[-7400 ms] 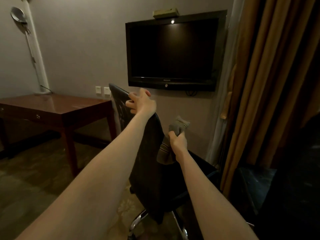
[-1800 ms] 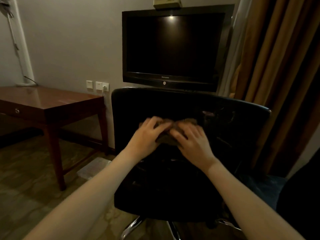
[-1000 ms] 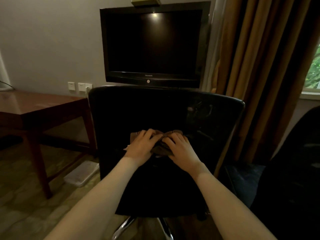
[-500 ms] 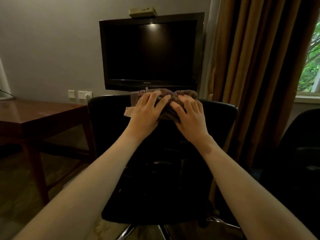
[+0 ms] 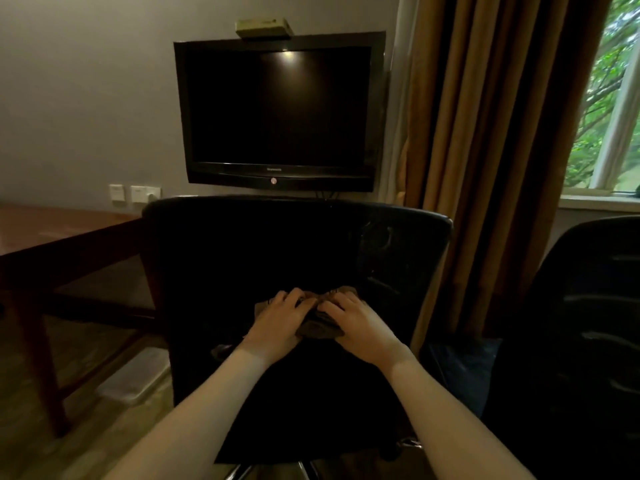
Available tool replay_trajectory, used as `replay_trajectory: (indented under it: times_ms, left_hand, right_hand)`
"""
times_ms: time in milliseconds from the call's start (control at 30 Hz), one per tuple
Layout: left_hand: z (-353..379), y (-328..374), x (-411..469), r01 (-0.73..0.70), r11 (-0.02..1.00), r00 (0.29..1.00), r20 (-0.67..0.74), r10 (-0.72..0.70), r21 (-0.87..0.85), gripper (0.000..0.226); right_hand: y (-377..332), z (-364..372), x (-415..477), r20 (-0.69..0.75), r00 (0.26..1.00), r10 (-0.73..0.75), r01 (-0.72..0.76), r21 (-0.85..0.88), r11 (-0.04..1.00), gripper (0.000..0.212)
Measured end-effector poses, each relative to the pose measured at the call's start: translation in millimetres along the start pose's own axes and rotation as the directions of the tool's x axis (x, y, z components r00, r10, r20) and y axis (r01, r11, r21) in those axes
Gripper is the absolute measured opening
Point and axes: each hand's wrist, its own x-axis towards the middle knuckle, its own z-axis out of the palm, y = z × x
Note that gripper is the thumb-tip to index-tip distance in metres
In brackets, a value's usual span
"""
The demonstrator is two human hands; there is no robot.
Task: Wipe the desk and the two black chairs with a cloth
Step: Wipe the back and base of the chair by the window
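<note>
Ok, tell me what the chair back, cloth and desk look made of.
Chair back: black, probably leather or vinyl; dull sheen and smears at its right.
Cloth: soft brown-grey fabric, bunched in folds.
Desk: reddish-brown wood or veneer, polished; its top reflects light.

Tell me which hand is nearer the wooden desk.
Left. The left hand presses the cloth on the chair back, on the side toward the desk; the right hand presses it just beyond, farther away.
</note>
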Motion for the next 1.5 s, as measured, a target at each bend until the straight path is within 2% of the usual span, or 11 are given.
replay_trajectory:
  times_ms: [67,167,300,367,633,800,967,1100,1267,1333,1500]
  left_hand:
    - [-18,10,5,-0.01,1.0,0.996,-0.091,0.008,-0.014,0.062]
    - [-52,21,27,-0.158,0.987,0.931,-0.336,0.144,-0.017,0.062]
    - [-103,46,67,-0.252,0.966,0.802,-0.544,0.244,0.062,0.056]
    - [-115,53,86,-0.246,0.965,0.785,-0.566,0.25,0.086,0.054]
    - [-55,45,87,-0.256,0.937,0.797,-0.497,0.344,0.237,0.056]
    - [11,39,54,-0.216,0.948,0.947,-0.187,0.262,0.234,0.074]
    - [27,56,34,-0.096,0.988,0.993,0.08,0.087,0.12,0.073]
    - [1,78,46,-0.059,0.993,0.998,0.015,0.057,0.106,0.063]
    - [-47,98,99,-0.288,0.949,0.833,-0.454,0.315,0.13,0.055]
    - [-66,105,120,-0.317,0.923,0.769,-0.511,0.385,0.217,0.043]
    - [-53,100,137,-0.256,0.871,0.763,-0.466,0.449,0.42,0.039]
  right_hand:
    - [0,-10,-5,-0.194,0.98,-0.044,0.034,-0.055,0.998,0.049]
    - [4,-40,-2,-0.549,0.827,-0.118,0.013,-0.192,0.981,0.04]
    - [22,-94,12,-0.748,0.642,-0.169,-0.1,-0.301,0.949,0.039]
    - [33,-111,18,-0.761,0.632,-0.149,-0.145,-0.305,0.941,0.038]
    - [51,-58,4,-0.628,0.777,0.032,-0.122,-0.1,0.987,0.04]
    - [51,15,-22,-0.323,0.934,0.152,-0.12,0.116,0.986,0.049]
    - [54,26,-40,-0.015,0.985,0.17,-0.167,0.141,0.976,0.051]
    - [60,1,-48,-0.285,0.954,0.097,-0.098,0.009,0.995,0.047]
    - [81,-58,-36,-0.731,0.681,0.052,-0.242,-0.157,0.957,0.043]
    - [90,-78,-27,-0.774,0.631,0.053,-0.311,-0.189,0.931,0.045]
    - [98,-63,-14,-0.747,0.647,0.156,-0.343,-0.102,0.934,0.065]
